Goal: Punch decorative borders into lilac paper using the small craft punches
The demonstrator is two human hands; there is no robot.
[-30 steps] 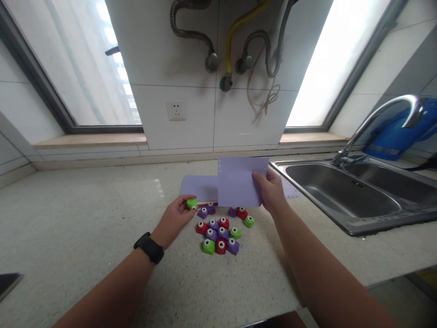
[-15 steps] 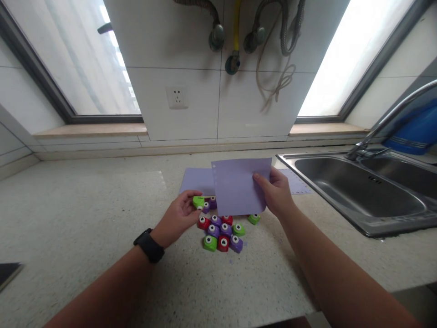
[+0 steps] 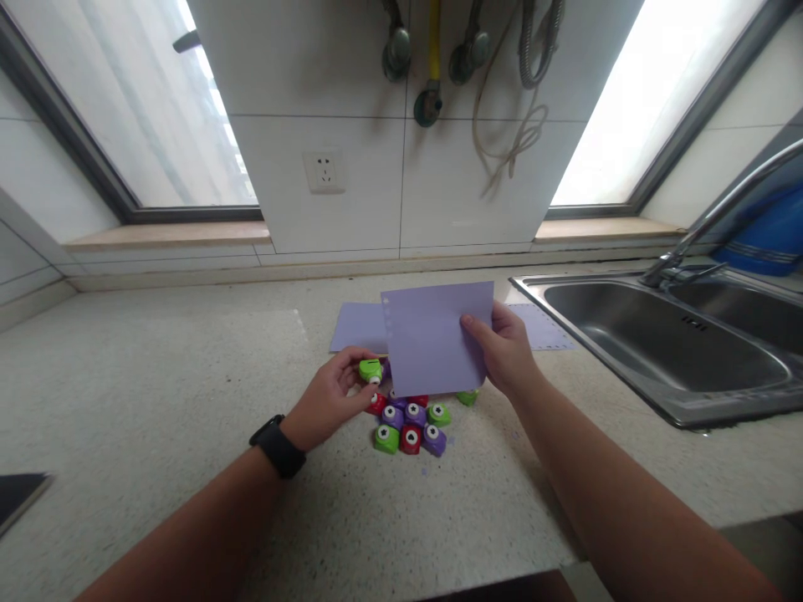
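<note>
Between the thumb and fingers of my left hand (image 3: 332, 397) is a green craft punch (image 3: 370, 370), its white button turned down toward me. My right hand (image 3: 507, 351) pinches a purple paper sheet (image 3: 432, 343) by its right side, thumb on top. A row of small punched holes runs down the sheet's upper left edge, close to the green punch but apart from it. Below the sheet stand several more craft punches, among them a red punch (image 3: 411, 438), a purple punch (image 3: 434, 439) and a green punch (image 3: 386, 438). The held sheet hides some of them.
Behind the held sheet, other purple paper (image 3: 357, 326) lies on the speckled counter (image 3: 188, 376); a right-hand piece (image 3: 539, 328) has punched edges. A steel sink (image 3: 658, 334) with a faucet (image 3: 708, 221) is at the right. A dark flat object (image 3: 22, 497) lies far left.
The sheet in my right hand has shifted slightly left, and the green punch in my left hand slightly right, narrowing the gap between them. The camera view has tilted a little.
</note>
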